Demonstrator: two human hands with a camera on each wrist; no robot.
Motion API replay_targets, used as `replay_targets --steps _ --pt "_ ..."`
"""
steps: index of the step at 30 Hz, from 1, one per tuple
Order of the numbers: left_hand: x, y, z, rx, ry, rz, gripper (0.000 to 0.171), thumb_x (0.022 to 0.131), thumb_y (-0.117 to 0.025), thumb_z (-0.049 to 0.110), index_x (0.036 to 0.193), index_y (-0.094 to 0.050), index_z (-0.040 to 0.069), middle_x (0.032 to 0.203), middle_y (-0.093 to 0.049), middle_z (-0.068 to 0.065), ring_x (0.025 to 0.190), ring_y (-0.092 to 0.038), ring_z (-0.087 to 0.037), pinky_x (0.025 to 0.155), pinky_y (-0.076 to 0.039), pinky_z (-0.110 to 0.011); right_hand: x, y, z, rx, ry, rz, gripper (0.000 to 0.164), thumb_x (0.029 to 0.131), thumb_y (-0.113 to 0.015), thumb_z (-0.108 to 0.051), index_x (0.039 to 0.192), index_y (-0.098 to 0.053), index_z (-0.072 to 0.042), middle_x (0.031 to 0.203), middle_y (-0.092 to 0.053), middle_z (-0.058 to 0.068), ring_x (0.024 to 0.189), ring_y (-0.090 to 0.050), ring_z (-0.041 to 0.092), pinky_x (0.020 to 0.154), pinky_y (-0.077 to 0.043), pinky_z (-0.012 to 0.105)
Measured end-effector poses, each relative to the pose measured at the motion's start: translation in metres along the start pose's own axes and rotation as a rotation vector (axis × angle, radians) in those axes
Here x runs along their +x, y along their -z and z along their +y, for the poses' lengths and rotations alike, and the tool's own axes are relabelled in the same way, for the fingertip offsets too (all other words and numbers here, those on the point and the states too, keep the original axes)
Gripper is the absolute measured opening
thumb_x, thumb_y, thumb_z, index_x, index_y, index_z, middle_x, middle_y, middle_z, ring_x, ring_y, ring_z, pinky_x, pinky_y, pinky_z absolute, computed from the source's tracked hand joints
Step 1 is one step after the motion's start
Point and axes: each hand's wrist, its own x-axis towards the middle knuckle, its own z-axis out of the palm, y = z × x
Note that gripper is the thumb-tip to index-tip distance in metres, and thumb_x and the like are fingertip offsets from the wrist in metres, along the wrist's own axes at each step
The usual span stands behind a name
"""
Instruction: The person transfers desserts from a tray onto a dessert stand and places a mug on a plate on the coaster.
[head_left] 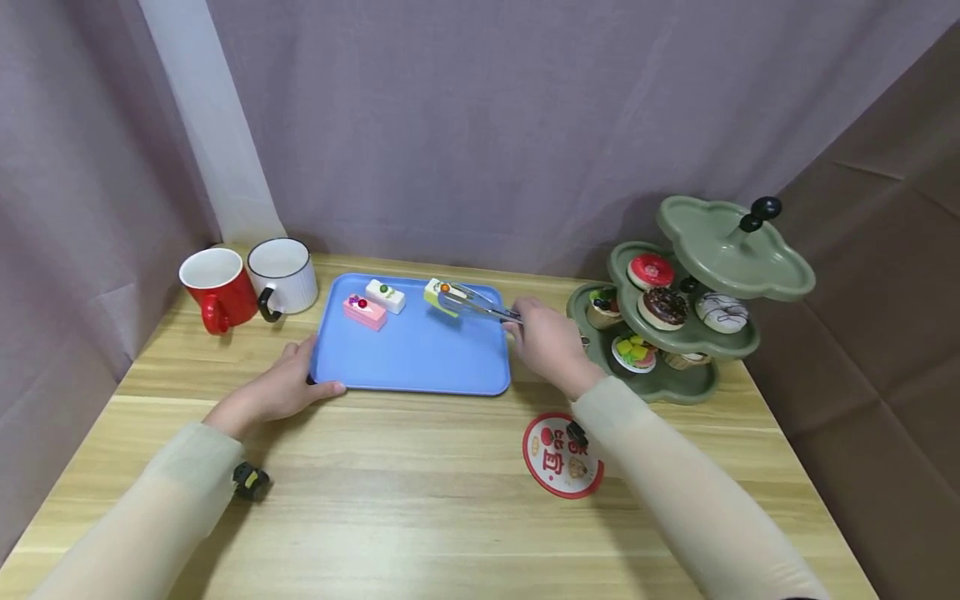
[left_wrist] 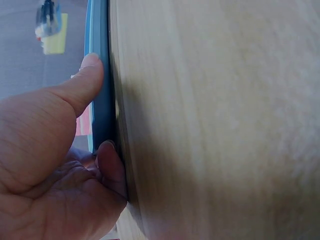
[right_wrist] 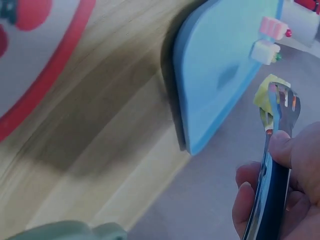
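My left hand (head_left: 279, 385) grips the left front corner of a blue tray (head_left: 408, 358), thumb on the rim (left_wrist: 100, 110) in the left wrist view. With my right hand (head_left: 551, 340) I hold metal serving tongs (head_left: 487, 309). The tong ends pinch a small yellow toy cake (head_left: 435, 292) above the tray's right half; the right wrist view shows this cake (right_wrist: 266, 92) partly covered by the tongs' slotted head. On the tray lie a pink toy cake (head_left: 365, 312) with a red berry and a white toy cake (head_left: 384, 297) with a green topping, side by side.
A green tiered stand (head_left: 686, 392) with toy donuts and cups stands at the right. At the back left are a red mug (head_left: 225, 293) and a white mug (head_left: 292, 279). A round red-rimmed coaster (head_left: 551, 479) lies near my right forearm. Curtains (head_left: 465, 142) hang behind the table.
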Motion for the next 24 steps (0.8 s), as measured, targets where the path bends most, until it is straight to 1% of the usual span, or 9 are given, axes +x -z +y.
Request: replay_targets --steps 4,7,12,17,21,24 --pt "-0.001 -0.002 -0.001 -0.012 -0.020 0.012 0.102 0.090 -0.067 0.042 0.149 -0.004 -0.013 0.133 -0.029 -0.038 0.119 -0.036 -0.043 0.105 -0.027 -0.061 -0.014 0.014 0.005 -0.001 0.025 0.055 0.021 0.095 -0.062 -0.033 0.097 -0.057 -0.013 0.082 -0.056 0.002 0.065 -0.056 0.023 0.051 -0.046 0.044" --pt "-0.002 -0.003 -0.002 -0.014 -0.028 0.019 0.102 0.090 -0.067 0.041 0.148 -0.004 -0.014 0.131 -0.030 -0.038 0.118 -0.035 -0.043 0.105 -0.027 -0.061 -0.025 0.029 0.010 0.000 0.042 0.107 0.022 0.096 -0.061 -0.033 0.100 -0.058 -0.012 0.086 -0.057 0.002 0.065 -0.057 0.025 0.052 -0.046 0.046" --pt "-0.004 -0.001 -0.002 -0.017 -0.014 0.017 0.102 0.090 -0.067 0.040 0.148 -0.002 -0.013 0.130 -0.030 -0.037 0.118 -0.036 -0.043 0.105 -0.026 -0.061 -0.042 0.052 0.019 -0.006 0.060 0.190 0.024 0.095 -0.062 -0.030 0.106 -0.060 -0.008 0.094 -0.060 0.005 0.065 -0.059 0.029 0.052 -0.046 0.049" --pt "-0.004 0.001 0.001 -0.013 -0.006 -0.003 0.103 0.091 -0.066 0.043 0.149 -0.001 -0.012 0.132 -0.029 -0.038 0.120 -0.036 -0.043 0.106 -0.026 -0.061 -0.054 0.068 0.029 -0.003 0.085 0.278 0.022 0.094 -0.065 -0.026 0.104 -0.060 -0.007 0.098 -0.061 0.006 0.067 -0.058 0.028 0.053 -0.045 0.049" --pt "-0.003 0.000 0.002 -0.015 -0.002 -0.010 0.103 0.091 -0.066 0.043 0.149 -0.001 -0.012 0.133 -0.028 -0.038 0.121 -0.035 -0.044 0.106 -0.025 -0.061 -0.061 0.083 0.033 -0.006 0.084 0.313 0.021 0.093 -0.065 -0.024 0.104 -0.061 -0.006 0.098 -0.062 0.007 0.067 -0.058 0.028 0.053 -0.045 0.050" --pt "-0.002 0.000 0.003 -0.017 0.000 -0.013 0.102 0.091 -0.066 0.042 0.149 -0.001 -0.012 0.134 -0.027 -0.038 0.122 -0.034 -0.045 0.106 -0.024 -0.061 -0.065 0.094 0.036 -0.018 0.060 0.329 0.023 0.093 -0.066 -0.025 0.106 -0.062 -0.007 0.099 -0.063 0.008 0.069 -0.060 0.031 0.053 -0.044 0.054"
